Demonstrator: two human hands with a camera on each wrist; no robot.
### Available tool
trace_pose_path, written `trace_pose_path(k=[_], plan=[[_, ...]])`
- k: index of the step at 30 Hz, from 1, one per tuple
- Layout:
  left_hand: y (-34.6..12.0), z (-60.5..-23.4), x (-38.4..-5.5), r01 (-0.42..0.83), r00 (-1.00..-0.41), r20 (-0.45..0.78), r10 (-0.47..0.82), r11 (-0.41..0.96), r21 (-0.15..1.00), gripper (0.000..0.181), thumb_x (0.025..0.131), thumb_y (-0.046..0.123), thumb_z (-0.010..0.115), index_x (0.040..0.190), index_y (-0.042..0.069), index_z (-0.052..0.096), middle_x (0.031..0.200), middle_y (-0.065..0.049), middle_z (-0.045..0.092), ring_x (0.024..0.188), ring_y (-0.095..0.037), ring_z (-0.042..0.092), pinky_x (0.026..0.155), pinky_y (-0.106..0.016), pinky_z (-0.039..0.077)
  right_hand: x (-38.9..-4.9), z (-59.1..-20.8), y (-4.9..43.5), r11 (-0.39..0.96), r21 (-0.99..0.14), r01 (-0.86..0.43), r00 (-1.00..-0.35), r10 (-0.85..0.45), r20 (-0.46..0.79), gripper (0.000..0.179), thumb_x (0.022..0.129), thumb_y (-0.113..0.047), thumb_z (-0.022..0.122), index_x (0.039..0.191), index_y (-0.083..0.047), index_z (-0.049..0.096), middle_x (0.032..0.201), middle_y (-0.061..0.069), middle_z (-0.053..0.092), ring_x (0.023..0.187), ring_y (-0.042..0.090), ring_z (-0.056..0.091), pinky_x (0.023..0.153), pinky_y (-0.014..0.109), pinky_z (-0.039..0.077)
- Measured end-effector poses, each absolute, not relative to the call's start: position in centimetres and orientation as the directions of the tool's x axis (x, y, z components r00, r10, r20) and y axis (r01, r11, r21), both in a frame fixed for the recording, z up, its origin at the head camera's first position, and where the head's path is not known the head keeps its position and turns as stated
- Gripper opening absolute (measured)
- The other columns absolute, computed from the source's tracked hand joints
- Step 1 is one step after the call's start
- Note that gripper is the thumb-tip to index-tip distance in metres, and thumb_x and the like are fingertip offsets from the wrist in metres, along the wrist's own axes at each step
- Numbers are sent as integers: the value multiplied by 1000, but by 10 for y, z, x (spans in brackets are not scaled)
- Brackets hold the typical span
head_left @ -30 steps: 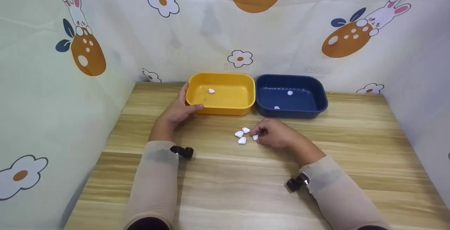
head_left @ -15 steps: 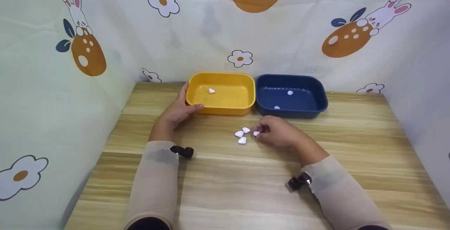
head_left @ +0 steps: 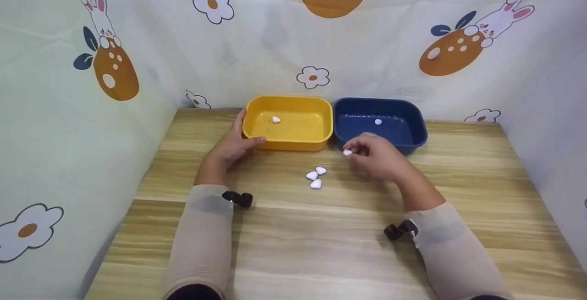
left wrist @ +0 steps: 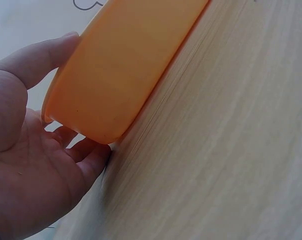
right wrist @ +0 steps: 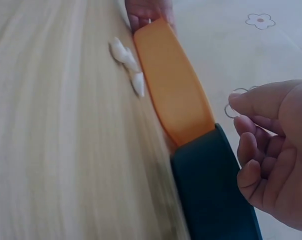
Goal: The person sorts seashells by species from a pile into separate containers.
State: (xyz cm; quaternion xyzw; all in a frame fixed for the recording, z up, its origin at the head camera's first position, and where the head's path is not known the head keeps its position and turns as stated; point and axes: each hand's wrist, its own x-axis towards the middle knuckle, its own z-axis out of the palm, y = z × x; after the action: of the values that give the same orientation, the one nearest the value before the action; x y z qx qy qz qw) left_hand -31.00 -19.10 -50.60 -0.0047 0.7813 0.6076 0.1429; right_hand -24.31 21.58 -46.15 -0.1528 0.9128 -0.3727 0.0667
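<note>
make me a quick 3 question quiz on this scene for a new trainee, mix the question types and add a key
1. Count: how many white pieces lie directly on the table?
2. True or false: the left hand grips the blue bin.
3. Fill in: the right hand pinches one ____.

Key: 1. Three. 2. False; it grips the yellow bin. 3. White piece.

Left sleeve (head_left: pixel 199 240): mine, beige, look, seven o'clock!
Right sleeve (head_left: pixel 461 256): matching beige, four o'clock!
My wrist cameras (head_left: pixel 245 199) (head_left: pixel 393 231): black, stubby!
Dark fabric (head_left: pixel 195 292): edging both near ends!
</note>
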Motion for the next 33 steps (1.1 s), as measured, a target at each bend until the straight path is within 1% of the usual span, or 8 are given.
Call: trace_pose_path(k=[5,7,13,18,23,25,29,33], plan=[[-191,-507,-310,-184,-959,-233,163,270,945,124,89,25,87,173,35,-2,184,1,0,168,-23,11,139,-42,6,-249,-457,227,686,-703,-188,-968,-251,14,19,98,-19,76,117,-16,78,108,5,68,96,22,58,83,30,50],[-191,-508,-309,-173,-960,-223,169,267,948,123,89,25,87,173,34,-2,184,0,1,168,-23,12,139,-41,6,-251,-456,231,690,-702,-176,-974,-224,25,20,99,-20,75,118,-14,78,109,7,68,96,23,58,82,31,51],[-192,-508,-308,-151,-962,-200,185,252,956,121,90,23,86,173,31,-2,183,-2,3,167,-22,16,139,-39,9,-254,-450,239,692,-716,-90,-990,-142,-12,21,102,-25,73,120,-15,75,116,9,66,98,26,58,84,32,51],[-192,-507,-308,-150,-963,-199,184,250,956,120,91,23,86,173,31,-1,184,-2,2,168,-23,13,139,-39,7,-257,-449,246,689,-722,-56,-994,-106,-24,23,103,-26,73,123,-14,75,117,10,65,102,26,58,86,33,53],[-192,-506,-307,-154,-963,-203,180,253,955,120,91,22,85,173,32,-2,184,-2,1,169,-24,13,139,-41,7,-259,-448,254,693,-719,-52,-996,-86,-11,24,103,-27,72,123,-14,74,118,9,66,104,26,58,86,30,52],[-192,-506,-308,-158,-963,-206,175,256,954,121,90,23,86,173,33,-1,184,-2,1,168,-25,13,139,-42,7,-260,-447,257,692,-720,-44,-997,-77,-14,25,104,-28,71,124,-14,74,120,10,65,107,26,58,88,29,52],[-192,-506,-308,-164,-962,-212,171,259,952,126,86,31,91,173,35,0,184,-1,3,168,-24,15,139,-41,9,-261,-446,264,688,-726,-25,-998,-59,-21,27,104,-28,71,126,-14,74,125,10,63,110,27,57,91,28,51],[-192,-506,-308,-165,-961,-213,175,252,953,130,82,36,94,173,35,0,184,-2,3,167,-24,16,139,-41,11,-263,-445,270,685,-728,-26,-999,-38,1,28,104,-27,70,127,-12,74,122,12,63,109,27,57,87,23,50]])
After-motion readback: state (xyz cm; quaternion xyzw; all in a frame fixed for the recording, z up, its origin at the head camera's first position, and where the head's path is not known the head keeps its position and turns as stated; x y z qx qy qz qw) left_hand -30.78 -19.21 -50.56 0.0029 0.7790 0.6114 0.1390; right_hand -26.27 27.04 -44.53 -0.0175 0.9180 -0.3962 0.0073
